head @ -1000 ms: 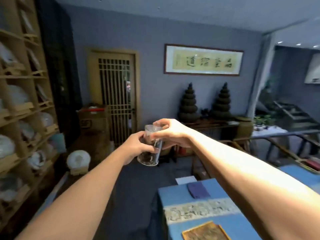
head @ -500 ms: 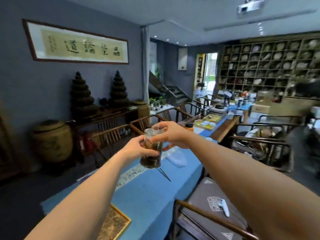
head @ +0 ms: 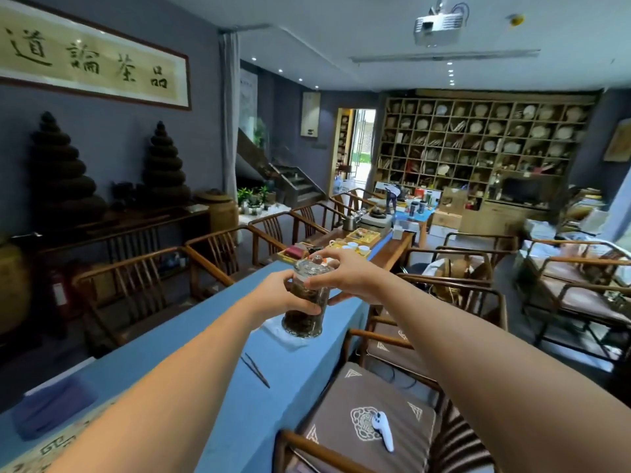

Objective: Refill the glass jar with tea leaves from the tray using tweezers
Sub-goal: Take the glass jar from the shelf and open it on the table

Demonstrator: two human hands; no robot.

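Fingers [head: 300, 307] of the left hand [head: 281, 295] curl round the middle of the jar [head: 305, 302], gripping it, while the right hand [head: 345, 276] arches over the top, its fingertips pinching the rim of the glass lid [head: 316, 264]. Held up above the tabletop [head: 211, 339], the jar shows dark tea leaves [head: 302, 324] filling much of it. Dark tweezers [head: 256, 370] lie on the blue cloth nearer the person, apart from the jar. A folded purple cloth [head: 51, 407] rests at the near left. Wooden chairs [head: 218, 247] line both sides of the long table; on the nearest cushion [head: 365, 421] sits a white controller [head: 382, 430]. Farther along stand small cups [head: 355, 247] and trays. A calligraphy scroll [head: 92, 63] hangs on the grey wall, cubby shelves [head: 478, 145] fill the far wall, and a projector [head: 438, 25] hangs overhead.
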